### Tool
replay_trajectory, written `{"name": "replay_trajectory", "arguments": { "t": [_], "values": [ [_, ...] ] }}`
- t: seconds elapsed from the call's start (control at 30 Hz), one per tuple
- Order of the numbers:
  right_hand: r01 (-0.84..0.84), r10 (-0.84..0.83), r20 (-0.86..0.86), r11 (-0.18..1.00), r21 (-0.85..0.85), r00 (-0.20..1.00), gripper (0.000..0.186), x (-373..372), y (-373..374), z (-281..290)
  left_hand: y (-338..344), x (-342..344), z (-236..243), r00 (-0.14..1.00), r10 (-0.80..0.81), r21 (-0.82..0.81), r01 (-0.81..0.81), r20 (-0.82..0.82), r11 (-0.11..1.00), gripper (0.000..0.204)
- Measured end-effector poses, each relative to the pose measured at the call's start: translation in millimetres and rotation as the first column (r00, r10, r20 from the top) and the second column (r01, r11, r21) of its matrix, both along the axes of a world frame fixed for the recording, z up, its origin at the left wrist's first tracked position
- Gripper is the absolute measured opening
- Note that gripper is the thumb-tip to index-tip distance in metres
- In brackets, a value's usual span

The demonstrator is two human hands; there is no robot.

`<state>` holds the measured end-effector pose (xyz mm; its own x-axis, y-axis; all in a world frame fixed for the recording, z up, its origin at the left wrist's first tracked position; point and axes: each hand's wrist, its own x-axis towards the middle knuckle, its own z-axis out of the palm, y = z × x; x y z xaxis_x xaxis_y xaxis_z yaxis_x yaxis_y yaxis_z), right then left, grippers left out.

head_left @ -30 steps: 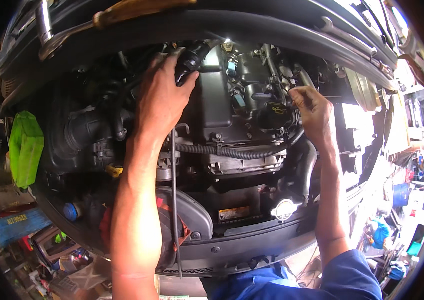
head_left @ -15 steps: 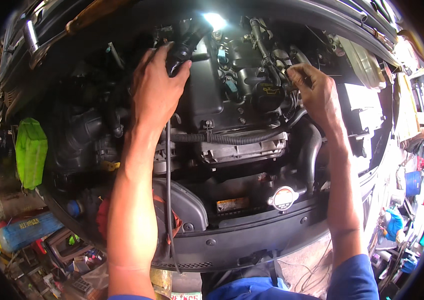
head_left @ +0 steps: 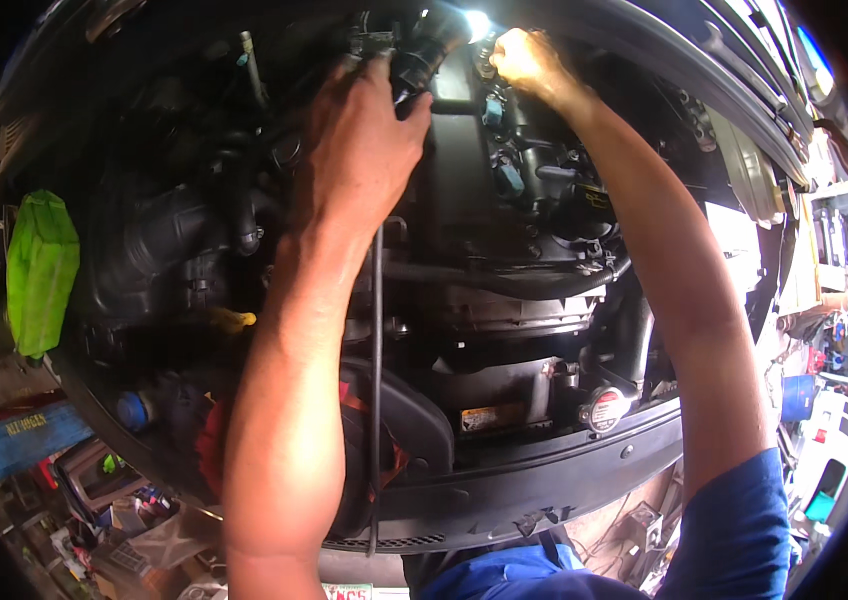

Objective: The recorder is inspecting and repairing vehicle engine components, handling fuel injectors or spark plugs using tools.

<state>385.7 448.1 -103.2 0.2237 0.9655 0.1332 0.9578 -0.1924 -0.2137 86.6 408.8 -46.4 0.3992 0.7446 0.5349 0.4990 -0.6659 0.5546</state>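
In my left hand is a black flashlight, gripped over the left side of the engine, its lamp shining to the right. My right hand reaches far into the engine bay, brightly lit by that beam. Its fingers are closed together beside the back end of the row of grey-blue connectors; whatever they may pinch is hidden. Between my arms lies the black engine cover, with the black oil filler cap to its right.
A thin black rod stands upright beside my left forearm. At the front are the radiator cap and the black front panel. The raised hood's edge curves overhead. A lime-green box-shaped object and a blue cylinder are at left.
My right hand has moved from beside the oil filler cap up and left, into the flashlight's beam. The view has shifted, and the flashlight stays in my left hand.
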Motion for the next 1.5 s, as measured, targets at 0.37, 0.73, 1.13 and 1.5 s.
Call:
{"name": "replay_trajectory", "arguments": {
  "t": [0.37, 0.73, 1.13, 1.5],
  "values": [
    [0.318, -0.318, -0.055, 0.948, -0.003, 0.947, 0.039, -21, 6, -9, 3, -2, -1, 1.000, 0.007, -0.038, -0.007, 0.008, 0.999, 0.042],
    [0.236, -0.239, 0.032, 0.968, 0.084, 0.970, 0.041, -23, 2, -22, 2, -3, -1, 1.000, -0.002, -0.082, 0.002, 0.003, 0.997, 0.041],
    [0.193, -0.171, -0.112, 0.955, 0.226, 0.979, 0.035, -16, -13, -16, 5, -4, -1, 1.000, -0.016, -0.038, 0.016, 0.013, 0.999, 0.040],
    [0.218, -0.207, -0.118, 0.973, 0.083, 0.971, 0.028, -18, -12, -7, 4, -2, -2, 0.999, -0.014, -0.044, 0.015, 0.039, 0.999, 0.039]
  ]
}}
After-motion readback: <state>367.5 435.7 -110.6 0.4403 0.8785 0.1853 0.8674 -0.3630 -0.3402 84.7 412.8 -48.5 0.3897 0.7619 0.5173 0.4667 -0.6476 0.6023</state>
